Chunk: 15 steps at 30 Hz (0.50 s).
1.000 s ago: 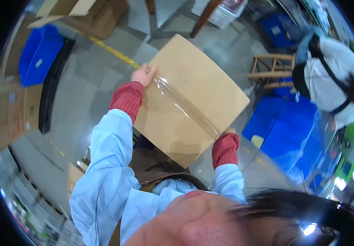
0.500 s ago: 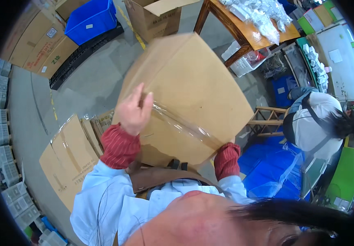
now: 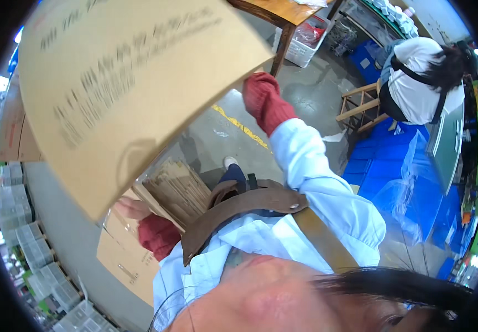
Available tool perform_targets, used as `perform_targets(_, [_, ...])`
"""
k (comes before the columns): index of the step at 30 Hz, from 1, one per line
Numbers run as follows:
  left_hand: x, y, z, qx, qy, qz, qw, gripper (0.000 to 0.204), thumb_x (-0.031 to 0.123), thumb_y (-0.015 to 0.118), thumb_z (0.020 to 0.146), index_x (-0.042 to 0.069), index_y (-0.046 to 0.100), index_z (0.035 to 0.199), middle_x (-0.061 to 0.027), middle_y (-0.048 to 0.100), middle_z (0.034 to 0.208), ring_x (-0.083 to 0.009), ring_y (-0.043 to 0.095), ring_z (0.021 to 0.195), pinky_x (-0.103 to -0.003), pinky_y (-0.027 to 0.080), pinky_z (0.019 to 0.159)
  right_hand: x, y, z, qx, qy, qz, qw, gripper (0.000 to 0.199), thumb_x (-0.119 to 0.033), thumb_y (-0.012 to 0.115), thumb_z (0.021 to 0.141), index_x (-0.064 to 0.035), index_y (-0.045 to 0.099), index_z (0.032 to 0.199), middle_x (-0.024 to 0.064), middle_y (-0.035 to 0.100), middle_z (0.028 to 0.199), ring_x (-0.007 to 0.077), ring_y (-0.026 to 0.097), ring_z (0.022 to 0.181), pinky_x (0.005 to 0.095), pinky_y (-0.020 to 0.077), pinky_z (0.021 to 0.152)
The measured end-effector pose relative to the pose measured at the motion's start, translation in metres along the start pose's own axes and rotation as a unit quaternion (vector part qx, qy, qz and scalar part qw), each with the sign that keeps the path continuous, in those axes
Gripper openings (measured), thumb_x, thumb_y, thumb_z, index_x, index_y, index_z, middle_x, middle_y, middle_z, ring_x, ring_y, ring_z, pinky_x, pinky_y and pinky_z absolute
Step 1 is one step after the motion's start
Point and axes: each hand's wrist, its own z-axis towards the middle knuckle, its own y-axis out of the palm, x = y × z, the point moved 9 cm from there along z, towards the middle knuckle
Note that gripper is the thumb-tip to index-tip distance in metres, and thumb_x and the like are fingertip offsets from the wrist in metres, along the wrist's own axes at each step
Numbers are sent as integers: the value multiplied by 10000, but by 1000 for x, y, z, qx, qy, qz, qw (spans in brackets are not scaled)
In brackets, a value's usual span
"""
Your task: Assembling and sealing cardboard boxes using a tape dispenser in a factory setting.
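A large cardboard box (image 3: 139, 83) with dark print on its face is held up in front of me, tilted, filling the upper left. My left hand (image 3: 131, 208) is at its lower near corner, the fingers blurred and partly behind the edge. At the box's right edge, the red cuff (image 3: 264, 99) of my right sleeve shows, while the right hand itself is almost wholly hidden by the box. Below the box, beside my legs, stand several flattened cardboard sheets (image 3: 175, 185) packed upright. Another printed cardboard panel (image 3: 125, 260) is under my left forearm.
A wooden table (image 3: 266, 11) stands at the far edge with a white basket (image 3: 300, 52) by it. On the right a person (image 3: 421, 83) sits on a wooden stool (image 3: 360, 108). Blue bins under clear plastic (image 3: 383, 166) lie nearer. Clear stacked crates (image 3: 34, 243) line the left.
The box has turned and moved up and left, now showing a printed face instead of the taped one. My left hand has gone from the box's taped face to its lower corner. My right arm has reached farther forward.
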Motion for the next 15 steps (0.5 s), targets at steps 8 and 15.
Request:
perform_targets(8, [31,150,-182,-699,-81,-121,700,340,247,412,844,1,479,1070,-227,512,964,-358,535,823,-394,434,717,79,-185,-161,6,407,-495,768,539,-496,553,712,28,614,824,237,590,796,350,574,813,396,437,695])
perform_targets(15, [156,212,-185,-804,157,-161,551,330,287,429,829,41,529,1023,-241,552,833,-362,559,779,-418,446,695,-54,-344,-288,184,629,-536,532,699,-581,553,645,63,585,915,248,560,968,355,516,977,397,407,816])
